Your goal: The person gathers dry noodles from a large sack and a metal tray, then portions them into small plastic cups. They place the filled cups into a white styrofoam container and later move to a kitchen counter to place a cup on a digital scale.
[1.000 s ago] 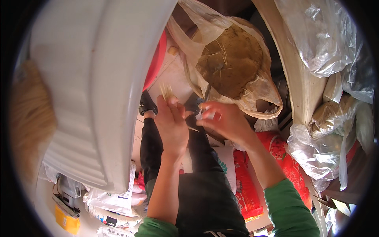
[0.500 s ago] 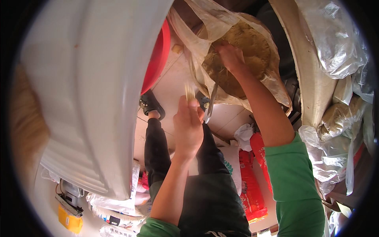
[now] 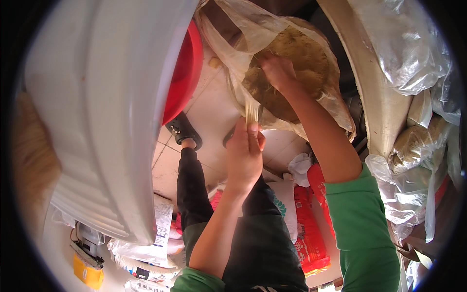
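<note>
My left hand (image 3: 244,153) is closed round an upright bundle of thin pale sticks (image 3: 252,111), whose tops stick out above the thumb. A large translucent plastic bag (image 3: 233,73) stands open ahead of me, holding tan-brown powder (image 3: 304,58). Inside its mouth, my right hand (image 3: 278,73) is low over the powder with its fingers curled together. A few thin sticks show at those fingertips, which are partly hidden. The stick bundle overlaps the near side of the bag in view; whether they touch I cannot tell.
A red basin (image 3: 187,73) stands left of the bag, beside a big pale ribbed container (image 3: 112,121). Right of the bag rises a beige board-like edge (image 3: 362,73), with clear plastic bags (image 3: 408,58) beyond. Red packages (image 3: 309,233) and white sacks (image 3: 146,253) lie near my legs.
My left hand has moved right and slightly down with the stick bundle, closer to the bag. The metal strip seen beside it is now mostly hidden. My right hand stays in the bag, shifted slightly.
</note>
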`<move>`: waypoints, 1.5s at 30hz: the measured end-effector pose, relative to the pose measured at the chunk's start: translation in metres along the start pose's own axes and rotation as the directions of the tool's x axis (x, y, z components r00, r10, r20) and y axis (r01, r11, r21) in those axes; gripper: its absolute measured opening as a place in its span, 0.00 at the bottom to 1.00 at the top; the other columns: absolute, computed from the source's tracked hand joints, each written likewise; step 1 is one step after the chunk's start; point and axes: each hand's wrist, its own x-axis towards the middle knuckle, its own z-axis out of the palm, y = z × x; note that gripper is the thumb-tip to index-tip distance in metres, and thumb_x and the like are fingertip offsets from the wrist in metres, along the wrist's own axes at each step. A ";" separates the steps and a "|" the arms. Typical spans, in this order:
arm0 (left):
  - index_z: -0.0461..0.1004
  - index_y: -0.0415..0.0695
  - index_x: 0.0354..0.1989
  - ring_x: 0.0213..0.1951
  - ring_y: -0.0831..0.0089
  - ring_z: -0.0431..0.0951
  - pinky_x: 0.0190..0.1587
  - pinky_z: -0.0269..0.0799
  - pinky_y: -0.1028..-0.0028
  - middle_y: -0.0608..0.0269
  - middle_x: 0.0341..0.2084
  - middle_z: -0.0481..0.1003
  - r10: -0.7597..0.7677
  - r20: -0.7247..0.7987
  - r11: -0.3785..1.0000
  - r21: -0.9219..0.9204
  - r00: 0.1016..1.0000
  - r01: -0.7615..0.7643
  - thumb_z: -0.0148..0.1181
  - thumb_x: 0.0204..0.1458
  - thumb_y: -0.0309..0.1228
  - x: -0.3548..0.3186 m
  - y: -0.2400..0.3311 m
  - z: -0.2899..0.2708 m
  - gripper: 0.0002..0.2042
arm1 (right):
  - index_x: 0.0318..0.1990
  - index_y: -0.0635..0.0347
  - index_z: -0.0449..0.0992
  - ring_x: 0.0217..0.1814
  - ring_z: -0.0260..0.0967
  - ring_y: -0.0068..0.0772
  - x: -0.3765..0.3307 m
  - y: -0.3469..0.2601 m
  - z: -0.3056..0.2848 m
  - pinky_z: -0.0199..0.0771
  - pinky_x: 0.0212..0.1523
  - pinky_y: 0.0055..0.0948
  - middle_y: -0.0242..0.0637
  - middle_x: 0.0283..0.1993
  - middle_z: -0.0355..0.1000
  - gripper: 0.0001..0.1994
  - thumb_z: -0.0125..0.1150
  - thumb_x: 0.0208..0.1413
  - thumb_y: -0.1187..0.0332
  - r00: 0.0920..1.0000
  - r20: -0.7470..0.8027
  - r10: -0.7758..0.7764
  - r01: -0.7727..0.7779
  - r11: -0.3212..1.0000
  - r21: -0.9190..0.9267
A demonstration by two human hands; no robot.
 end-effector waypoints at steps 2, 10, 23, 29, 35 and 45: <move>0.63 0.39 0.30 0.16 0.78 0.62 0.20 0.58 0.76 0.64 0.12 0.62 -0.005 0.016 1.000 0.011 1.000 0.005 0.40 0.62 0.32 -0.001 0.000 0.001 0.11 | 0.31 0.58 0.74 0.39 0.72 0.43 0.004 -0.003 0.000 0.74 0.34 0.40 0.40 0.38 0.70 0.06 0.54 0.43 0.75 0.997 0.074 -0.002 0.007 0.998 -0.059; 0.63 0.39 0.29 0.14 0.80 0.61 0.18 0.58 0.79 0.62 0.15 0.70 0.025 -0.028 1.000 -0.008 0.999 -0.026 0.39 0.62 0.34 0.005 -0.004 0.003 0.12 | 0.34 0.63 0.75 0.35 0.72 0.46 -0.026 0.001 -0.033 0.72 0.33 0.43 0.46 0.32 0.74 0.10 0.56 0.41 0.74 0.945 0.274 0.178 -0.226 0.961 0.157; 0.64 0.36 0.30 0.19 0.61 0.72 0.27 0.67 0.68 0.53 0.19 0.75 0.037 -0.055 0.979 0.205 0.998 -0.025 0.39 0.56 0.29 0.029 -0.014 0.013 0.09 | 0.31 0.60 0.75 0.21 0.56 0.12 -0.086 -0.047 -0.117 0.52 0.20 0.15 0.26 0.23 0.69 0.08 0.64 0.45 0.67 0.821 0.571 0.023 -0.570 -0.022 0.821; 0.65 0.37 0.28 0.19 0.72 0.64 0.24 0.60 0.70 0.62 0.13 0.63 -0.119 -0.006 0.988 0.093 0.993 0.119 0.41 0.57 0.35 0.026 -0.016 -0.001 0.13 | 0.31 0.58 0.78 0.31 0.70 0.25 -0.067 -0.035 -0.092 0.67 0.31 0.25 0.34 0.29 0.75 0.14 0.65 0.44 0.56 0.864 0.490 0.119 -0.493 0.403 0.771; 0.63 0.37 0.28 0.17 0.77 0.60 0.20 0.56 0.76 0.64 0.13 0.61 -0.151 -0.039 0.988 -0.030 0.988 0.150 0.39 0.59 0.36 0.016 -0.013 0.001 0.15 | 0.44 0.56 0.75 0.49 0.70 0.44 0.042 -0.021 -0.032 0.71 0.46 0.38 0.38 0.48 0.72 0.16 0.57 0.48 0.60 0.948 0.174 0.267 -0.304 0.923 0.238; 0.63 0.37 0.29 0.16 0.75 0.61 0.20 0.57 0.75 0.62 0.12 0.62 -0.121 -0.021 0.992 0.040 0.992 0.122 0.39 0.60 0.36 0.014 -0.019 -0.012 0.14 | 0.60 0.46 0.62 0.60 0.63 0.36 0.089 -0.022 0.020 0.69 0.51 0.37 0.36 0.59 0.63 0.31 0.60 0.46 0.54 0.850 0.235 0.471 -0.527 0.765 0.371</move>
